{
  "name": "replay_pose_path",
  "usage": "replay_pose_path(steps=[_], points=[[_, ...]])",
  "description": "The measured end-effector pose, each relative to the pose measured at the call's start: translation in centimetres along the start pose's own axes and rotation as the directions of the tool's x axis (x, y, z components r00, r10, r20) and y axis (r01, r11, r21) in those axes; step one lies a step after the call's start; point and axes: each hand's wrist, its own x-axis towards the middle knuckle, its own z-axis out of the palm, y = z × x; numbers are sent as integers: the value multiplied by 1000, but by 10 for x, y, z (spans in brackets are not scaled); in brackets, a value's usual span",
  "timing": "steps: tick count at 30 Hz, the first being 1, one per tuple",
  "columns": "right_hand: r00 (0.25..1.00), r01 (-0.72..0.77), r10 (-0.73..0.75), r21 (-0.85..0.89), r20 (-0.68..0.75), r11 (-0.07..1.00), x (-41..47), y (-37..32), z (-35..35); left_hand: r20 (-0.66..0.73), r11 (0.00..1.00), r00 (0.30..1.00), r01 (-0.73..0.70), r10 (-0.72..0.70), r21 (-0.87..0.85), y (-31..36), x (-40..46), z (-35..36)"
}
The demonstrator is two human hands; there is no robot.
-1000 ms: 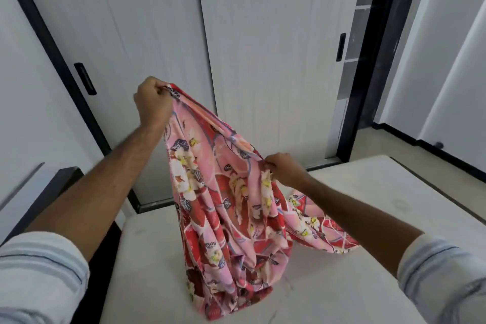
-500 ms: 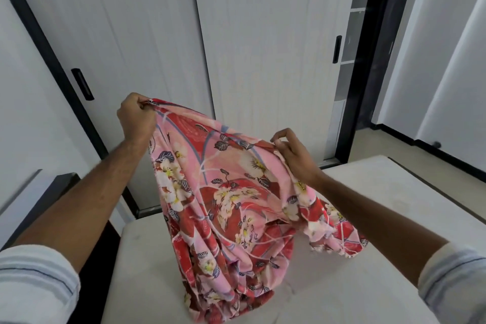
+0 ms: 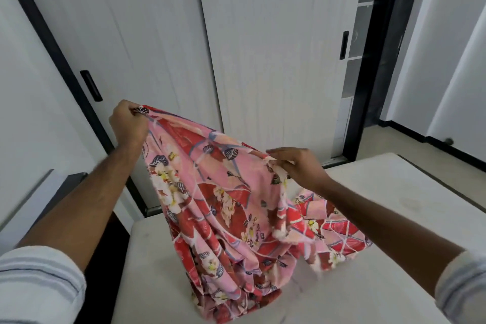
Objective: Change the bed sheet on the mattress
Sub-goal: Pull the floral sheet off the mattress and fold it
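My left hand (image 3: pixel 128 123) was raised at the left of the frame, fingers curled tight around a corner of the pink and red flowered sheet (image 3: pixel 223 205). My right hand (image 3: pixel 297 165) pinched its upper edge near the middle of the frame. The rest of the sheet hung down and bunched on the bare white mattress (image 3: pixel 394 192) below.

- Bare off-white rectangular mattress (image 3: pixel 381 192), faintly stained.
- Pink and red floral fabric bed sheet (image 3: pixel 236 231), its lower folds bunched on the mattress top.
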Motion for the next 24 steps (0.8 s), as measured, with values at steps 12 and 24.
replay_pose_path(steps=[12, 24], points=[[919, -336, 274, 201, 283, 920, 13, 4, -22, 5, 999, 1000, 3, -3, 51, -12, -3, -13], [808, -581, 510, 548, 296, 602, 7, 3, -16, 107, 994, 988, 106, -110, 37, -29, -4, -11]])
